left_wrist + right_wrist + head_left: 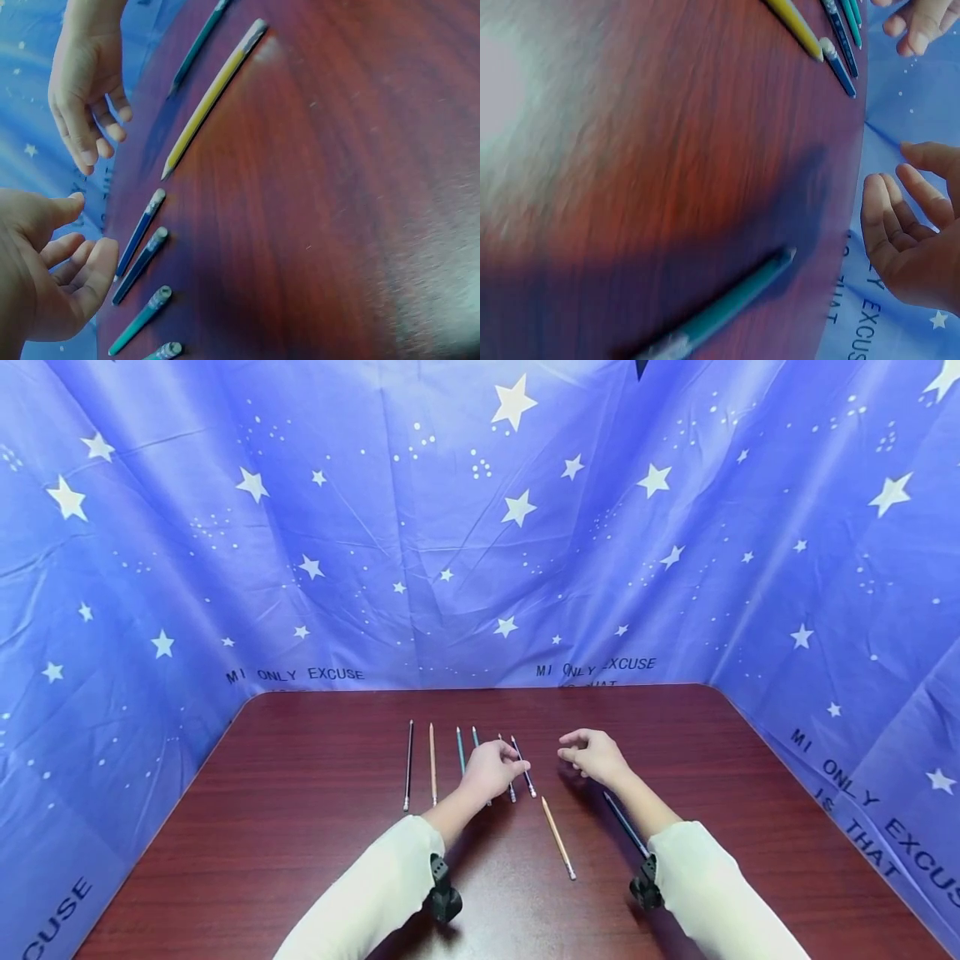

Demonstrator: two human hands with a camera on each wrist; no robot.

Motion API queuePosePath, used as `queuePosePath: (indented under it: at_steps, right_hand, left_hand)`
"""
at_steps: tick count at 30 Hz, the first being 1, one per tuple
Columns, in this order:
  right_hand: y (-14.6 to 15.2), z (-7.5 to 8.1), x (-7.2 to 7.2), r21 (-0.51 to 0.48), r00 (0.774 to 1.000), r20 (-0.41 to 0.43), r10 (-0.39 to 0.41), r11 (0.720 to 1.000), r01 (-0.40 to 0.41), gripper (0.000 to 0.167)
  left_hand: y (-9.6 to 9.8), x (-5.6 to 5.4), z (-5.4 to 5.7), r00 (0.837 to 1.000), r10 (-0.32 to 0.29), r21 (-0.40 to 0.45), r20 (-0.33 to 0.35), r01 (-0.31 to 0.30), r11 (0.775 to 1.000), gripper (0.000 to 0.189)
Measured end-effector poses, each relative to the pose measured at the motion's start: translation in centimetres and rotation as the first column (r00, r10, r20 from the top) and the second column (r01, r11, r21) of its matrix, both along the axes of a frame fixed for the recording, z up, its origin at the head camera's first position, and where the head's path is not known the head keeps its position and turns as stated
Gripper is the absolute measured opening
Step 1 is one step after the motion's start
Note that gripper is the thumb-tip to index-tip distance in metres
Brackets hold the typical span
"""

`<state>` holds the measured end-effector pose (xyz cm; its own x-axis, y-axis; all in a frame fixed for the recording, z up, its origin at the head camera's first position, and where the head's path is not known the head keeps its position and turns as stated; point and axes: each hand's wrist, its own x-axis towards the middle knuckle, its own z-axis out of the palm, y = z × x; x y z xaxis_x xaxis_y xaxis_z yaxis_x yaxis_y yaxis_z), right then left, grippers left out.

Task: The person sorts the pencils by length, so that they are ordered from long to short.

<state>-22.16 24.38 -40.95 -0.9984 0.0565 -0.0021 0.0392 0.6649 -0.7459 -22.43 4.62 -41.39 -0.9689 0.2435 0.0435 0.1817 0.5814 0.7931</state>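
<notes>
My left hand (491, 770) hovers over the row of pencils, its fingers loosely bent with nothing between them. Beside its fingertips lie two dark blue pencils, the outer one (524, 768) and the inner one (512, 793). Two green pencils, one (461, 747) at the left and another (142, 321), are partly covered by this hand in the head view. My right hand (596, 756) is held above the table to the right of the row, fingers relaxed and holding nothing. Beneath the right forearm lies a dark green pencil (731, 304). Between the arms rests a yellow pencil (558, 839), eraser end toward me.
At the row's left end lie a black pencil (408, 768) and a light wood-coloured pencil (432, 764), roughly parallel. The dark red wooden table (300, 827) ends at the back against a blue star-patterned curtain (420, 610), which also hangs along both sides.
</notes>
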Motion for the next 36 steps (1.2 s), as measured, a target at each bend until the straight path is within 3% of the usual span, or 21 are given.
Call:
queuePosePath:
  at_steps: [8, 18, 24, 36]
  right_hand:
    - [2.0, 0.0, 1.4, 0.018, 0.999, 0.017, 0.039, 0.999, -0.040, 0.030]
    - [4.5, -0.5, 3.2, 0.031, 0.993, 0.057, 0.107, 0.994, -0.109, 0.028]
    - [5.7, -0.9, 4.2, 0.023, 0.984, 0.104, 0.142, 0.989, -0.145, 0.028]
    - [6.6, -1.4, 5.0, 0.022, 0.975, 0.141, 0.175, 0.983, -0.180, 0.028]
  left_hand:
    - [0.7, 2.1, -0.5, 0.998, -0.051, 0.009, 0.030, 0.051, 0.999, 0.020]
    - [1.4, 4.5, -1.6, 0.995, -0.101, -0.009, 0.019, 0.101, 0.995, 0.017]
    - [1.8, 5.0, -2.3, 0.996, -0.086, -0.107, -0.038, 0.082, 0.991, 0.020]
    - [2.3, 5.4, -3.0, 0.990, -0.080, -0.177, -0.114, 0.059, 0.982, 0.024]
